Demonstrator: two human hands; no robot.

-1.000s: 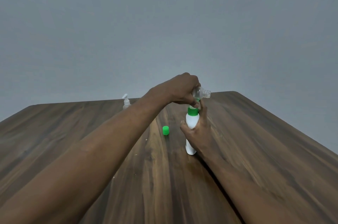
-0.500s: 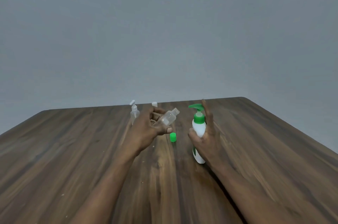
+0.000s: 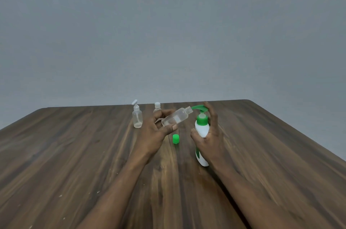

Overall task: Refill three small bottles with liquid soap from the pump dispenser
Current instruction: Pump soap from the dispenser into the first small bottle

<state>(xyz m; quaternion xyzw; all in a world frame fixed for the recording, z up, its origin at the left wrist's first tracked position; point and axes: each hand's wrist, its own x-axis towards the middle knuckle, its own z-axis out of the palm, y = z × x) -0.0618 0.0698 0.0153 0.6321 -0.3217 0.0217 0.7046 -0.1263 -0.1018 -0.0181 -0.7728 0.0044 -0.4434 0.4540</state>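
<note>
the left hand [image 3: 155,132] has drawn the small bottle [image 3: 176,119] down off the spout [image 3: 199,107], its fingers [image 3: 173,127] pinching it tilted; the right hand [image 3: 212,135] grips the pump dispenser [image 3: 202,129] standing on the worktop [image 3: 93,154]; this fill looks finished, green cap [image 3: 175,139] waiting between

a dark streaky wooden table [image 3: 74,154] spreads near; a plain grey wall [image 3: 168,32] rises beyond its far edge.
</note>
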